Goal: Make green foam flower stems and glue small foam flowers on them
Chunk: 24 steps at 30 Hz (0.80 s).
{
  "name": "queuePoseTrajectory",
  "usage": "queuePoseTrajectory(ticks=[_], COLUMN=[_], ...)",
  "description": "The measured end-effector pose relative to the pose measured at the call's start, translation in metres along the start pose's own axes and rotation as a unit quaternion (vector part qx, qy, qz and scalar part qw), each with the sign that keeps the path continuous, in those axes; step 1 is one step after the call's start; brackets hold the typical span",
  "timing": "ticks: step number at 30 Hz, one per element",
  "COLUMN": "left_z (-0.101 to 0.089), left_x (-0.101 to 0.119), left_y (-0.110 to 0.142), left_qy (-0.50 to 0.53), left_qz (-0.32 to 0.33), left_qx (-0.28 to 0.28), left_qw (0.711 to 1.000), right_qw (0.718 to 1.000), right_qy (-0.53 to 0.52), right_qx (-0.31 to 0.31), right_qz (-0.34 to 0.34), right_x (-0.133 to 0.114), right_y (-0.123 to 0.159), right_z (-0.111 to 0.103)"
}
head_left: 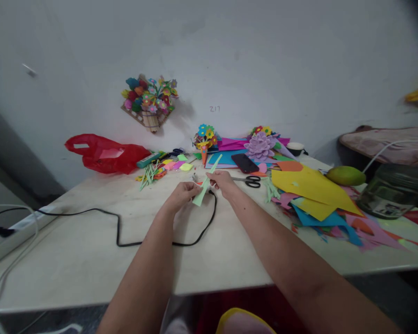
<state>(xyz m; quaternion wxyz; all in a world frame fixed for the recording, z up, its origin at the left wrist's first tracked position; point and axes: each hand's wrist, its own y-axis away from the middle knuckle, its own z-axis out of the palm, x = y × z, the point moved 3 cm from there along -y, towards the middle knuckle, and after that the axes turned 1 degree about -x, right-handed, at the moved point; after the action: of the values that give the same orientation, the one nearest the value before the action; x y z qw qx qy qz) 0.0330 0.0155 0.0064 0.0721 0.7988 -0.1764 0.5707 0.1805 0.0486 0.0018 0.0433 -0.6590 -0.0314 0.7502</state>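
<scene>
A narrow pale green strip [202, 195], of paper or thin foam, slants up and to the right above the table. My left hand [184, 194] pinches it on its left edge near the lower, wider part. My right hand [222, 181] is closed on it from the right, a little higher up. Part of the strip is hidden by the fingers. Just behind my right hand lies a pair of scissors [252, 181] with black handles. A black cable [214, 211] ends near my hands; what it connects to is mostly hidden.
Colourful sheets [310, 185] and scraps pile up on the right, near a green mango-like fruit [346, 176] and a glass jar [386, 192]. Toward the wall are a phone [244, 163], paper flowers [261, 146], thin green strips [149, 177] and a red plastic bag [107, 155].
</scene>
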Motion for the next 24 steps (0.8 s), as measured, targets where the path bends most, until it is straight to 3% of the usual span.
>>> queuePoseTrajectory(ticks=[3, 9, 13, 17, 24], left_z=[0.000, -0.001, -0.002, 0.000, 0.003], left_x=[0.000, 0.000, -0.001, -0.002, 0.004], left_y=[0.000, 0.000, 0.000, 0.000, 0.004], left_qy=[-0.013, -0.005, -0.021, -0.030, -0.022], left_qz=[-0.002, 0.009, 0.009, 0.000, 0.000], left_qx=[0.002, 0.007, 0.002, -0.037, -0.068], left_qw=[1.000, 1.000, 1.000, 0.999, 0.997], right_qw=[0.999, 0.995, 0.998, 0.999, 0.999], right_qy=[-0.032, -0.019, 0.002, -0.005, -0.031], right_qx=[0.008, -0.085, -0.039, 0.013, 0.019], right_qz=[0.014, 0.056, 0.045, 0.029, 0.037], right_x=[0.000, 0.002, 0.002, 0.003, 0.005], right_y=[-0.001, 0.004, 0.003, -0.002, -0.004], right_z=[-0.002, 0.006, 0.005, -0.002, -0.006])
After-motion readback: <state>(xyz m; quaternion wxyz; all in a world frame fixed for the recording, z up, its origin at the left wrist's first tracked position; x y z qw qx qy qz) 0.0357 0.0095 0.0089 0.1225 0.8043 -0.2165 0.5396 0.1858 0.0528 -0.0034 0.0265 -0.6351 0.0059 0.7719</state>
